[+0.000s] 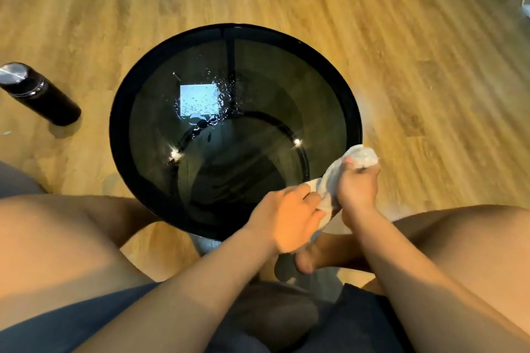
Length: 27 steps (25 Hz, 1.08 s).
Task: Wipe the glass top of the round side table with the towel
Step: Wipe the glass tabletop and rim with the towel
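The round side table has a black rim and a dark glass top, and stands between my knees. Water drops and a small puddle lie near the middle of the glass. A light grey towel is bunched over the table's near right edge. My right hand grips the towel's upper part, with one end sticking out above the fist. My left hand holds the towel's lower end just to the left. Both hands hover over the near right rim, away from the puddle.
A black bottle with a silver cap stands on the wooden floor left of the table. My bare knees flank the table at the near side, and a foot shows beneath the hands. A pale object lies at the far right edge.
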Each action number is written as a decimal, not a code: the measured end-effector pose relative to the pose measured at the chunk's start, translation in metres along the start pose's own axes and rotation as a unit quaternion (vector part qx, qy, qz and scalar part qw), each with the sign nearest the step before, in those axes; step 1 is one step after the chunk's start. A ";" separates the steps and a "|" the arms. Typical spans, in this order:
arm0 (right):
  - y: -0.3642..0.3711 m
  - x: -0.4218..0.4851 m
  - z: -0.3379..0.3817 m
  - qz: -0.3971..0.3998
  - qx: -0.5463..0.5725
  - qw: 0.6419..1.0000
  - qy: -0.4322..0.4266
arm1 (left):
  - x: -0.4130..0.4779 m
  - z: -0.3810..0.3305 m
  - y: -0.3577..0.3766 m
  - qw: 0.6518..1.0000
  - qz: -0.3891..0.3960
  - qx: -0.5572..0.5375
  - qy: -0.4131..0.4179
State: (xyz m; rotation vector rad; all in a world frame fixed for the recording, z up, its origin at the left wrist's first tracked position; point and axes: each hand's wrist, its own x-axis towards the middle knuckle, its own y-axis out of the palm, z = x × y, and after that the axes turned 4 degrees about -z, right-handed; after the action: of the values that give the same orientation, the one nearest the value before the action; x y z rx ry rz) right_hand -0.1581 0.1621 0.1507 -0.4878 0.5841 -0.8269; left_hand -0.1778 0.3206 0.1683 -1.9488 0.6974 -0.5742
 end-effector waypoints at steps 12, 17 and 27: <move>0.052 0.173 0.102 0.086 -0.218 0.900 -0.367 | -0.003 0.060 0.007 0.993 -0.064 0.086 -0.040; 0.073 0.196 0.120 0.079 -0.198 0.886 -0.412 | -0.001 0.064 0.010 0.995 -0.052 0.070 -0.043; 0.026 0.142 0.051 -0.002 -0.199 0.959 -0.200 | 0.001 0.061 0.002 0.995 -0.022 0.087 -0.053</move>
State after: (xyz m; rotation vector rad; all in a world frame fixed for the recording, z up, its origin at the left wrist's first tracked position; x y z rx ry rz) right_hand -0.0342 0.0737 0.1322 -0.9988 0.3698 -0.5879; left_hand -0.1381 0.3573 0.1397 -1.8216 0.5210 -0.5369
